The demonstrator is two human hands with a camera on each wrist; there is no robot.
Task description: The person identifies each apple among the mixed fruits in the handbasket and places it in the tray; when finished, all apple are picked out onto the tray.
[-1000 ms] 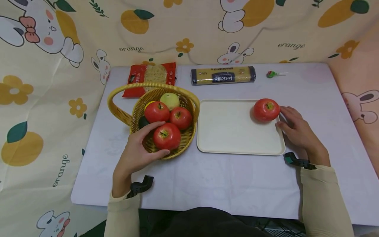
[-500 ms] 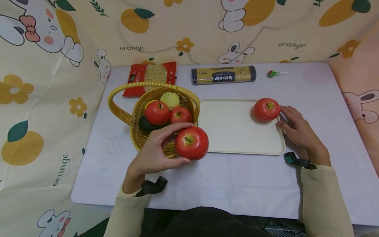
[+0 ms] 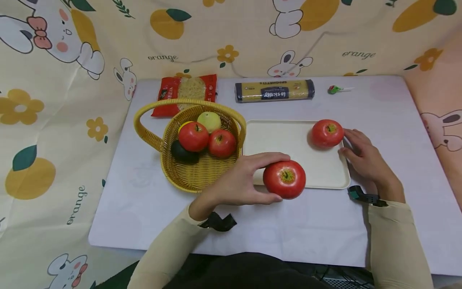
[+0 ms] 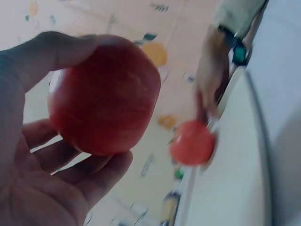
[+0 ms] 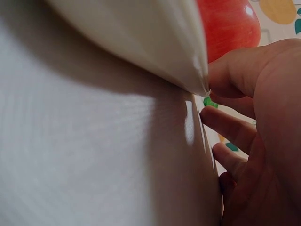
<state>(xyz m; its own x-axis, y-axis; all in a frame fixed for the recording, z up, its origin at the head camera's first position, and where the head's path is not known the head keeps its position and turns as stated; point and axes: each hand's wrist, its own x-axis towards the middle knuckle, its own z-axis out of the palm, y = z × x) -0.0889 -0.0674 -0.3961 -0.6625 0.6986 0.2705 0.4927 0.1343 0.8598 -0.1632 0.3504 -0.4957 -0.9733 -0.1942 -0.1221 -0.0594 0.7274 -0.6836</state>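
My left hand [image 3: 240,180] grips a red apple [image 3: 284,179] between thumb and fingers, above the front edge of a cream tray [image 3: 274,136]. In the left wrist view, the held apple [image 4: 106,96] shows its side, thumb on top and fingertips beneath. A second red apple [image 3: 327,133] sits at the tray's right end. My right hand [image 3: 368,160] rests by the tray's right edge, thumb at the rim and fingers loosely bent. Left of the tray, a yellow wicker basket [image 3: 195,176] holds two red apples [image 3: 221,143], a pale green fruit [image 3: 209,121] and a dark avocado-like fruit [image 3: 184,153].
Behind the basket lies a red noodle packet [image 3: 191,88]. A spaghetti pack [image 3: 275,91] lies behind the tray, and a lollipop [image 3: 339,89] is at the back right. The basket's tall handle [image 3: 144,132] arches over its far side.
My left hand has lifted the apple out of the basket and carried it right, toward the tray's front edge. My right hand and the apple on the tray have stayed put.
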